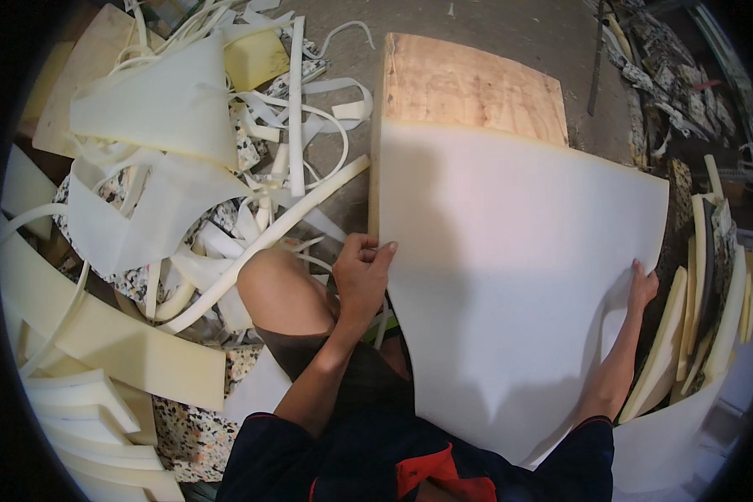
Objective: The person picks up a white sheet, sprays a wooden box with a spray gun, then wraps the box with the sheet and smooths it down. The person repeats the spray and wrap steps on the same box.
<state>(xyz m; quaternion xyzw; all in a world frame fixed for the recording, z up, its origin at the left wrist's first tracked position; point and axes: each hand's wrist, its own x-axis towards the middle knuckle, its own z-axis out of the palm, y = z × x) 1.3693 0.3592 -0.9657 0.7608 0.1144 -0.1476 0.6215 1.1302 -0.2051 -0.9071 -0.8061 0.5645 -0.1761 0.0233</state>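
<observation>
A large white foam sheet [527,251] lies over a wooden block [468,88] and hangs down toward my lap. The block's plywood top shows beyond the sheet's far edge, and its left side shows too. My left hand [363,272] is closed on the sheet's left edge, thumb on top, close to the block's near left corner. At the sheet's right edge my right hand [640,286] grips it with the thumb above; the fingers are mostly hidden underneath. Near my right hand the sheet bends up slightly. My bare knee [284,289] is beside my left forearm.
Foam strips and offcuts [259,238] pile up on the left, with a bigger pale foam piece [159,105] on them. Stacked foam pieces [92,427] lie at the lower left. Foam slabs [678,335] lean upright on the right. Speckled foam scraps [678,79] lie at the far right.
</observation>
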